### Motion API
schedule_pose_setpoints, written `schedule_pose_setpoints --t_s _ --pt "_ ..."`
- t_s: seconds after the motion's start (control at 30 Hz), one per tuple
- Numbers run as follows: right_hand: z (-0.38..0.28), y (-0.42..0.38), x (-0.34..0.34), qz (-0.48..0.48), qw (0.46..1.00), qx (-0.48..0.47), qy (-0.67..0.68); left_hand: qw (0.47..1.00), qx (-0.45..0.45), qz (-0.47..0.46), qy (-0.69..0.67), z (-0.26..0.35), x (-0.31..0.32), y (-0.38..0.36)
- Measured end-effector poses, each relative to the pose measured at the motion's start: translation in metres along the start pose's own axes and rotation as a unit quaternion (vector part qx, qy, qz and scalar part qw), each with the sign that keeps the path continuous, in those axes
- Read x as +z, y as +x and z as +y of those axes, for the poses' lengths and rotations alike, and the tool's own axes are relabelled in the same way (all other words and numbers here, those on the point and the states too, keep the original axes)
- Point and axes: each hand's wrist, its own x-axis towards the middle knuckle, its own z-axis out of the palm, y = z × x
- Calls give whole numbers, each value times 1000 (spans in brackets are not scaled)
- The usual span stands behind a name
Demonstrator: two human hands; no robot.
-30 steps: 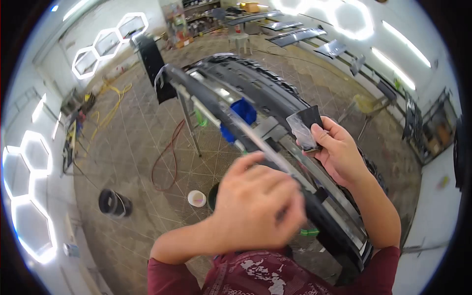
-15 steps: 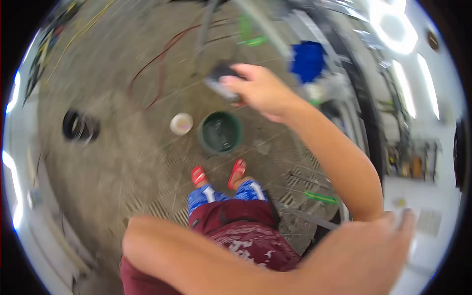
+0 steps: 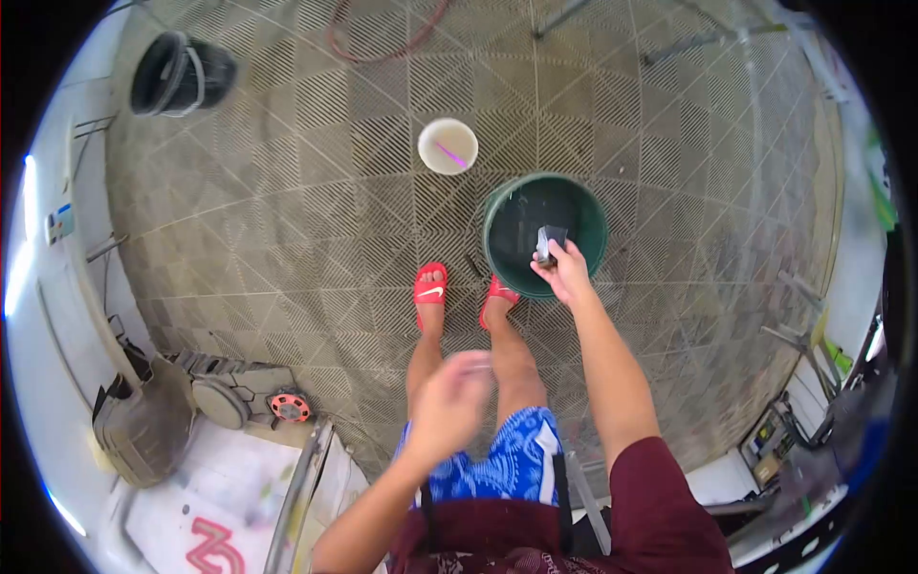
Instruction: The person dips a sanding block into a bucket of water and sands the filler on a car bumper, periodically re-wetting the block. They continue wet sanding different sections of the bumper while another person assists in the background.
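My right hand (image 3: 566, 275) grips a small dark block (image 3: 552, 237) with a pale, shiny side, between thumb and fingers. Hand and block are over the near part of a green bucket (image 3: 595, 218), which has dark liquid inside. Part of the block is hidden by my fingers. In front of my thighs is my left hand (image 3: 454, 402), smeared by motion, away from the buckets. Its fingers are too blurred to read. Just beyond the green bucket, to its left, stands a white tub (image 3: 424, 143) holding pale liquid and a purple stick (image 3: 449, 154).
A black bucket (image 3: 153, 81) lies tipped at the far left. Red hose (image 3: 387, 57) curves across the floor at the top, near a metal stand leg (image 3: 562, 19). A grey bag (image 3: 148, 430) rests at the lower left. My red sandals (image 3: 431, 277) are close to the green bucket.
My right hand has come down with the block from above the floor to over the green bucket. My left hand has swung from the lower right to before my thighs. My view now tilts down.
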Motion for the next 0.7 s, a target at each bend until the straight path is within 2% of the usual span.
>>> schedule_pose_setpoints --t_s 0.03,0.07,0.1,0.13,0.17,0.2,0.27,0.3,0.33,0.4,0.43,0.5,0.57,0.6,0.67,0.7 --pt "16 40 -11 74 994 -13 -75 995 -74 39 -47 -32 -21 27" --pt "28 64 -20 138 966 -79 -205 997 -34 65 19 -73 -50 42" --pt "53 117 -55 199 879 -181 -394 990 -67 107 -58 -103 -66 58" --pt "49 114 -40 240 790 -289 -484 986 -71 133 -68 -110 -76 69" --pt "61 138 -49 263 728 -315 -549 982 -96 153 -54 -121 -86 80" --pt "75 157 -60 263 732 -302 -551 977 -118 172 -40 -135 -91 89" --pt "98 182 -74 233 603 -303 -700 977 -132 163 -36 -167 -96 104" --pt "109 197 -80 201 569 -231 -763 978 -135 157 -38 -180 -97 109" --pt "118 201 -83 203 573 -228 -760 978 -136 155 -32 -192 -96 114" --pt "129 196 -81 102 614 -289 -727 987 -125 104 16 -203 -87 119" --pt "126 180 -69 90 647 -348 -672 987 -133 84 14 -195 -79 122" --pt "109 138 -43 65 662 -440 -603 991 -108 68 28 -175 -66 123" --pt "87 72 -16 75 676 -501 -535 996 -68 48 9 -154 -47 126" --pt "69 28 1 73 685 -503 -522 998 -41 38 8 -137 -37 127" --pt "33 -74 42 94 706 -521 -469 982 -128 -7 -137 -94 -17 124" --pt "15 -126 61 115 712 -522 -456 986 -100 -25 -133 -70 -3 116"
